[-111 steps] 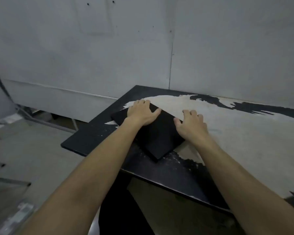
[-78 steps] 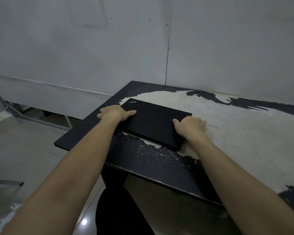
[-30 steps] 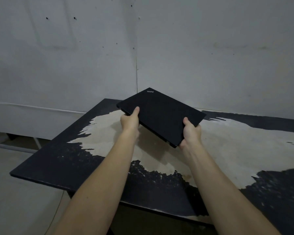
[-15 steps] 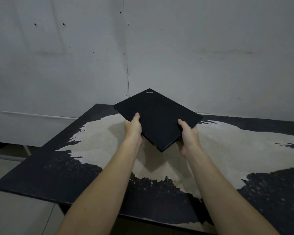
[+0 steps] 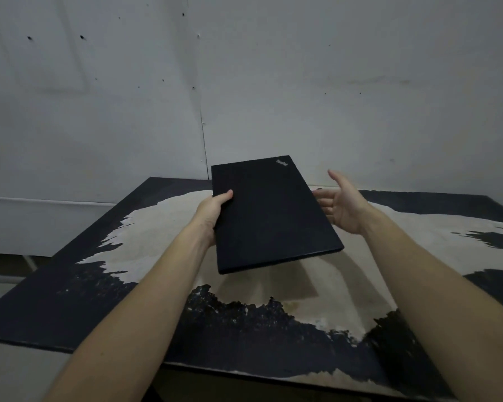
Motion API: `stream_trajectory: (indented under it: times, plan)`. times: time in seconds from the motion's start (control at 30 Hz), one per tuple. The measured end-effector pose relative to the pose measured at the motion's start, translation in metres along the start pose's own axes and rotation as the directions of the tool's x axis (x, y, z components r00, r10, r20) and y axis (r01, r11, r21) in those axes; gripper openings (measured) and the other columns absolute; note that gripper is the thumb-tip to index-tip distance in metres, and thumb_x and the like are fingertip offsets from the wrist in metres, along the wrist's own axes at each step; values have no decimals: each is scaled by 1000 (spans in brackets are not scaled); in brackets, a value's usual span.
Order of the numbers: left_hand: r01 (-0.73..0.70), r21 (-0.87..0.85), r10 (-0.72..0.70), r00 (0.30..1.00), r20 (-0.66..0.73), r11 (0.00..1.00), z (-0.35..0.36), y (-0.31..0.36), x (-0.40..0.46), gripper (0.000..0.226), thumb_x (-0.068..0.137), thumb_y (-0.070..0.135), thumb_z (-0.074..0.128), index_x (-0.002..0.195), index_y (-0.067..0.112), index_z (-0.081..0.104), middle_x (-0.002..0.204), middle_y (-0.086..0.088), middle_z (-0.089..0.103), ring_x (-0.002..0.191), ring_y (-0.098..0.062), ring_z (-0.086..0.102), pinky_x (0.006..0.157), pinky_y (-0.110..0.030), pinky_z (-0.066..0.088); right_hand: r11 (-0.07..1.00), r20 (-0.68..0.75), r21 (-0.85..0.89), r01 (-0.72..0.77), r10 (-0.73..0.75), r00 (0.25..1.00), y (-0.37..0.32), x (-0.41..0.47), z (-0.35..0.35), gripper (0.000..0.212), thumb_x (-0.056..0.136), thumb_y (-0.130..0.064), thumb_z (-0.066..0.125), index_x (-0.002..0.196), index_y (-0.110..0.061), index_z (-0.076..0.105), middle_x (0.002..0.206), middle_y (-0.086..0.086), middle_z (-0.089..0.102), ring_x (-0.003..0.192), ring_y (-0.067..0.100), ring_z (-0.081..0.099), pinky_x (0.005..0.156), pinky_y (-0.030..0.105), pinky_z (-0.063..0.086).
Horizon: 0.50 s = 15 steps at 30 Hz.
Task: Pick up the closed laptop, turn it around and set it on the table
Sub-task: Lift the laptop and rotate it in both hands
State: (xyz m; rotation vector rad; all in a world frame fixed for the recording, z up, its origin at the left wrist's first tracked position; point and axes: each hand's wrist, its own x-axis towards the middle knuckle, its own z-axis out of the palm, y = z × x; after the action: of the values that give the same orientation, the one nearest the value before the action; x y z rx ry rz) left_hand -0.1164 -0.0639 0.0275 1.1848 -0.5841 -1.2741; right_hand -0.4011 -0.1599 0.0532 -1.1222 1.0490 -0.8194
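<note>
The closed black laptop [image 5: 269, 216] hangs in the air above the table [image 5: 145, 250], its long side running away from me and a small logo at its far right corner. My left hand [image 5: 212, 211] grips its left edge, thumb on the lid and fingers hidden underneath. My right hand [image 5: 341, 206] is at the laptop's right edge with the palm turned toward it and the fingers spread; its fingertips reach just behind the edge, and I cannot tell whether they touch it. The laptop casts a shadow on the tabletop below.
The table has a worn black top with a large pale patch in its middle. A grey wall [image 5: 302, 82] stands right behind it. The table's left corner and front edge are in view, with floor [image 5: 9, 369] beyond them at the lower left.
The laptop has turned in the air, so its logo corner went from far middle to far right. My right hand has let go of its edge and opened. The left hand still holds it.
</note>
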Motion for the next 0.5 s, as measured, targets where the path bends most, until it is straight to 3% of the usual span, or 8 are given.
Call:
stream_trajectory:
  times: [0.1,0.2,0.3,0.4,0.5]
  plan:
    - [10,62,-12,999,30,998,2,-6,-2,26,92,31,72,106,10,73,83,-10,81,68,-26,78,46,-36,60,999,19,-42,-6,7,1000,-16,9,4,78,89,-69,53,120,0,67,88,12,74,68,24,71,56,30,59]
    - [16,113,-21,999,50,993,5,-13,-4,21,93,28,71,101,9,71,75,-9,80,61,-24,77,42,-33,58,995,46,-93,-25,30,998,-22,18,8,75,88,-68,54,116,0,70,92,11,74,74,24,71,67,32,60]
    - [11,142,-22,997,76,990,10,-18,-5,17,94,27,70,102,11,70,73,-8,80,60,-23,77,41,-31,57,994,60,-88,-67,72,996,-17,23,15,52,92,-59,58,106,-12,75,97,6,75,80,22,73,74,30,59]
    - [9,141,-23,995,97,990,13,-20,-4,20,94,27,69,107,11,71,76,-8,81,62,-23,77,44,-31,58,991,54,-58,-119,122,991,-7,23,23,34,92,-47,65,99,-18,79,97,6,81,78,22,79,65,32,63]
    - [12,143,-29,993,113,990,16,-20,-4,24,94,27,70,111,11,70,80,-9,81,65,-24,78,46,-32,59,990,10,-63,-128,129,992,-3,22,27,30,93,-36,70,110,-12,76,83,8,81,66,23,78,53,35,61]
